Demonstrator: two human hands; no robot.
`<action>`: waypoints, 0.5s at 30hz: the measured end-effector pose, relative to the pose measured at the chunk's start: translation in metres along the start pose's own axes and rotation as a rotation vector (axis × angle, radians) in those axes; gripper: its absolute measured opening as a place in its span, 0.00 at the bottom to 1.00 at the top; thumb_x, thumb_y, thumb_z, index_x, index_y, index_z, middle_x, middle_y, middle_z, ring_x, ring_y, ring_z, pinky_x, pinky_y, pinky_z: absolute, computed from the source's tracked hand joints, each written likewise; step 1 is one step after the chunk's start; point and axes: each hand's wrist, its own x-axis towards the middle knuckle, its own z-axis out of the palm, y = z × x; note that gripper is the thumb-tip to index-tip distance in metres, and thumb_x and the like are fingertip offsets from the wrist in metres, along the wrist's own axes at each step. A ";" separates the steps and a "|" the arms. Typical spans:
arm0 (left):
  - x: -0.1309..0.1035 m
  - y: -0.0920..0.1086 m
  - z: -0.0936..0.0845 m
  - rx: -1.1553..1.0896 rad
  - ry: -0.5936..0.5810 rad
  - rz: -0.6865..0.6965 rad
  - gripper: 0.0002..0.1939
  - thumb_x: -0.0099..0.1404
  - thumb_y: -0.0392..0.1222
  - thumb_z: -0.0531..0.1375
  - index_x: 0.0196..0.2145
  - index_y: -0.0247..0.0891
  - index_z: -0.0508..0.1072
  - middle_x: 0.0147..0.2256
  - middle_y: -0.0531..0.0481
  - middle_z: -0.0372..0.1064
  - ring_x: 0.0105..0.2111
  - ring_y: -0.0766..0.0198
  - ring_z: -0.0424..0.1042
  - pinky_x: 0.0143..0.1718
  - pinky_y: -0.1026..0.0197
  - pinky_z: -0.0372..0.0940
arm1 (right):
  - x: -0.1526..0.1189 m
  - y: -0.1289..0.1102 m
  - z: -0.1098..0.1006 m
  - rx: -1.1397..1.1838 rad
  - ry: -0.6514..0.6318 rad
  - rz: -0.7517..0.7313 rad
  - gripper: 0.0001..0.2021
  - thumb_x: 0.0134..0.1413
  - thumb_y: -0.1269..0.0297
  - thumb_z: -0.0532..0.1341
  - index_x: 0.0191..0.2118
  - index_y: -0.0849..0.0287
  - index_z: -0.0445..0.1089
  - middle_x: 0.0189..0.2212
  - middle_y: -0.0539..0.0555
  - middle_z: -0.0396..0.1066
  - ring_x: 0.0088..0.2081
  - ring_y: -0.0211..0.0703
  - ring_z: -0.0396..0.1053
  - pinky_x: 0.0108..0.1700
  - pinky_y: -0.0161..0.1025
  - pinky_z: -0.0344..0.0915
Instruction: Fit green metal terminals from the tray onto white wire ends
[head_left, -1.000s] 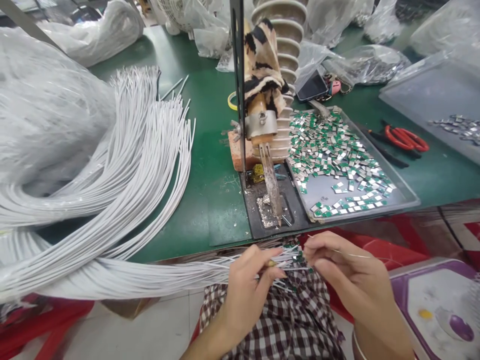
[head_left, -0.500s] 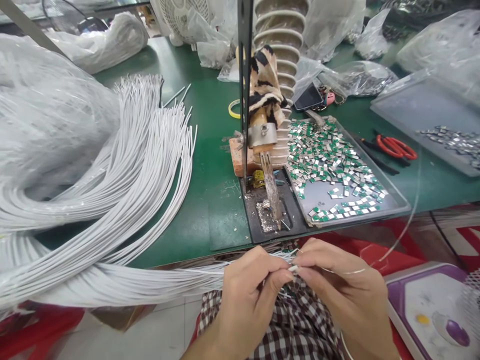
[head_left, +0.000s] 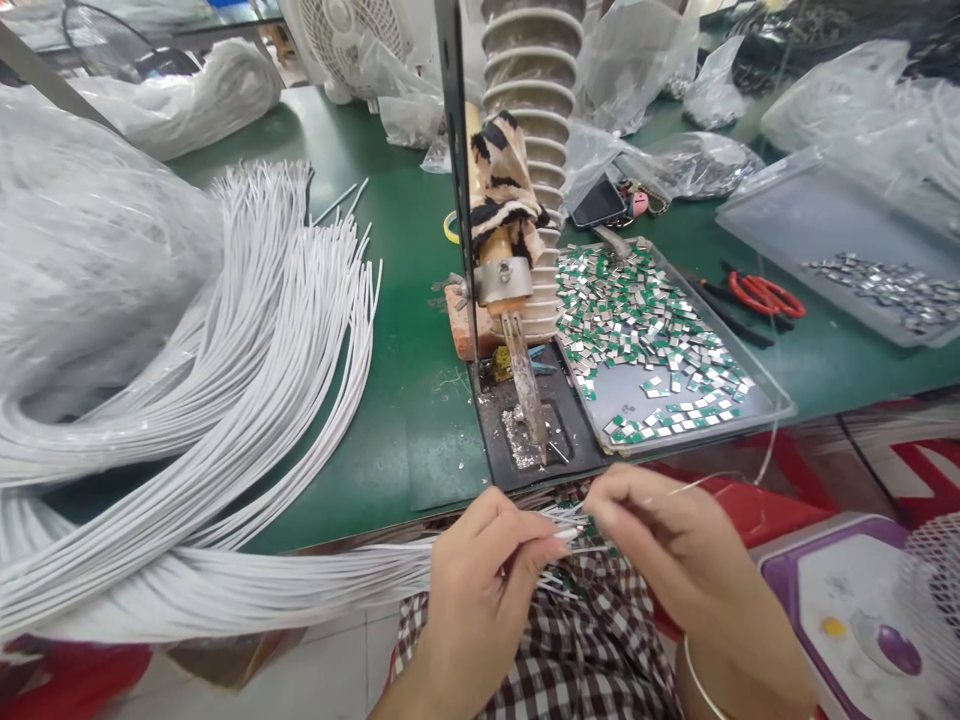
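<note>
My left hand (head_left: 480, 585) pinches the end of a white cable between thumb and forefinger, just over the checked cloth on my lap. My right hand (head_left: 660, 545) is closed a little to the right of it, apart from the cable end. A thin solder wire (head_left: 766, 458) runs into its fingers from the right; the fingertips are partly blurred. White cables (head_left: 360, 575) stretch from the left to beneath my left hand, several ends showing between the hands with small green boards. Above the hands, a soldering iron (head_left: 525, 385) points down over a black tray (head_left: 487, 455) with solder bits.
A clear tray (head_left: 776, 408) of small green boards stands right of the iron. Red-handled pliers (head_left: 765, 295) and another tray (head_left: 757, 215) of metal parts lie farther right. Cable bundles (head_left: 300, 340) cover the left. A ribbed duct (head_left: 532, 100) rises behind; a fan (head_left: 847, 610) sits lower right.
My right hand has drawn away from my left hand and the cable end, to the right. My left hand keeps its pinch. The whole view has shifted slightly.
</note>
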 end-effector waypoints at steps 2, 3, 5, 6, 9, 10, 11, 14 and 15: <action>0.000 -0.002 -0.004 -0.002 0.018 -0.014 0.05 0.65 0.32 0.62 0.32 0.38 0.75 0.25 0.54 0.68 0.24 0.69 0.64 0.25 0.68 0.58 | 0.011 0.017 -0.010 -0.223 0.224 0.034 0.08 0.61 0.65 0.57 0.32 0.56 0.71 0.26 0.49 0.73 0.26 0.38 0.68 0.30 0.34 0.63; 0.000 -0.003 -0.005 -0.012 0.018 -0.023 0.05 0.65 0.31 0.62 0.32 0.38 0.75 0.26 0.54 0.69 0.24 0.69 0.65 0.25 0.68 0.58 | 0.019 0.027 -0.016 -0.384 0.347 0.061 0.08 0.61 0.63 0.57 0.34 0.56 0.72 0.28 0.52 0.75 0.28 0.41 0.70 0.33 0.38 0.64; 0.001 -0.005 -0.005 -0.045 -0.019 -0.027 0.06 0.65 0.31 0.62 0.32 0.39 0.76 0.27 0.53 0.70 0.26 0.68 0.67 0.25 0.68 0.60 | 0.037 0.048 -0.027 -0.591 0.403 0.116 0.11 0.61 0.63 0.54 0.36 0.58 0.73 0.35 0.58 0.76 0.37 0.51 0.71 0.38 0.45 0.63; 0.001 -0.006 -0.004 -0.057 -0.038 -0.029 0.06 0.65 0.31 0.62 0.33 0.39 0.77 0.29 0.52 0.70 0.27 0.67 0.69 0.26 0.68 0.61 | 0.046 0.057 -0.032 -0.613 0.398 0.132 0.10 0.58 0.63 0.56 0.35 0.58 0.74 0.36 0.60 0.76 0.39 0.54 0.70 0.39 0.47 0.62; 0.002 -0.008 0.002 -0.067 -0.043 -0.050 0.08 0.65 0.30 0.61 0.35 0.40 0.78 0.33 0.48 0.69 0.31 0.64 0.72 0.27 0.67 0.64 | 0.067 0.076 -0.043 -0.634 0.343 0.149 0.08 0.53 0.64 0.59 0.27 0.57 0.73 0.29 0.59 0.74 0.38 0.56 0.69 0.37 0.47 0.61; 0.002 -0.008 0.003 -0.070 -0.020 -0.064 0.08 0.65 0.30 0.60 0.35 0.40 0.79 0.34 0.47 0.69 0.32 0.64 0.72 0.27 0.67 0.65 | 0.071 0.078 -0.044 -0.628 0.330 0.148 0.08 0.53 0.64 0.60 0.25 0.57 0.71 0.27 0.58 0.73 0.36 0.55 0.69 0.36 0.46 0.61; 0.003 -0.009 0.005 -0.079 -0.002 -0.075 0.08 0.65 0.31 0.60 0.34 0.39 0.79 0.35 0.47 0.70 0.32 0.64 0.72 0.27 0.68 0.65 | 0.073 0.079 -0.045 -0.617 0.324 0.144 0.09 0.53 0.64 0.59 0.23 0.56 0.70 0.26 0.57 0.72 0.35 0.54 0.69 0.35 0.46 0.61; 0.007 -0.008 0.007 -0.127 0.017 -0.085 0.07 0.64 0.31 0.61 0.31 0.38 0.77 0.35 0.46 0.74 0.33 0.64 0.74 0.29 0.68 0.67 | 0.069 0.068 -0.040 -0.544 0.330 0.107 0.10 0.54 0.65 0.58 0.23 0.57 0.69 0.26 0.57 0.73 0.33 0.51 0.70 0.34 0.44 0.62; 0.009 -0.007 0.007 -0.147 0.020 -0.088 0.07 0.64 0.31 0.60 0.30 0.38 0.77 0.35 0.47 0.75 0.33 0.64 0.75 0.30 0.68 0.67 | 0.064 0.061 -0.035 -0.505 0.330 0.087 0.10 0.55 0.65 0.58 0.24 0.57 0.70 0.27 0.56 0.73 0.32 0.49 0.71 0.34 0.43 0.63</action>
